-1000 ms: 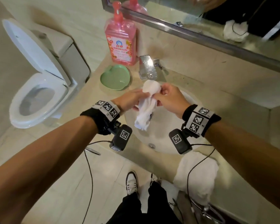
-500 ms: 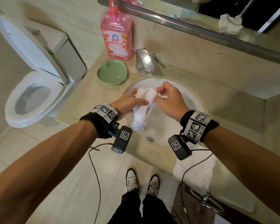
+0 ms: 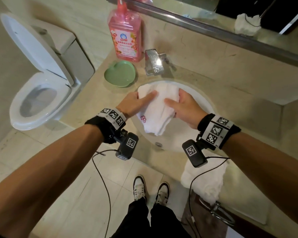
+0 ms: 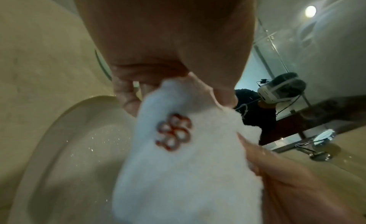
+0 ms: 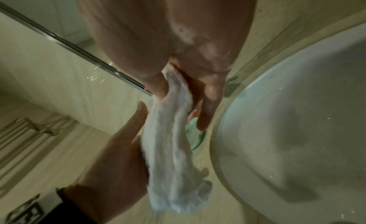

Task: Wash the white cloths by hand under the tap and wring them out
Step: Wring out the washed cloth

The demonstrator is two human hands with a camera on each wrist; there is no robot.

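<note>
Cloth (image 3: 159,107) now spreads wide between your hands over the basin (image 3: 203,107); half a second ago it hung bunched in a narrow roll. You have opened it out, which I judge readies a fresh face for rinsing or rubbing rather than wringing. Your left hand (image 3: 136,103) grips the cloth's upper left edge, thumb on top and fingers curled beneath. Your right hand (image 3: 184,109) holds the right side the same way, thumb across the front. The tap (image 3: 152,63) stands just behind the cloth, and I see no stream from it. A second cloth (image 3: 205,179) lies on the tabletop (image 3: 248,93) near your right wrist, not yet in the basin.

The left wrist view shows a red embroidered mark (image 4: 174,132) up close and droplets on the basin wall, hard to make out from the head. The right wrist view shows the cloth edge-on, pinched thin between your fingers (image 5: 208,105), with your wet palm glistening.
</note>
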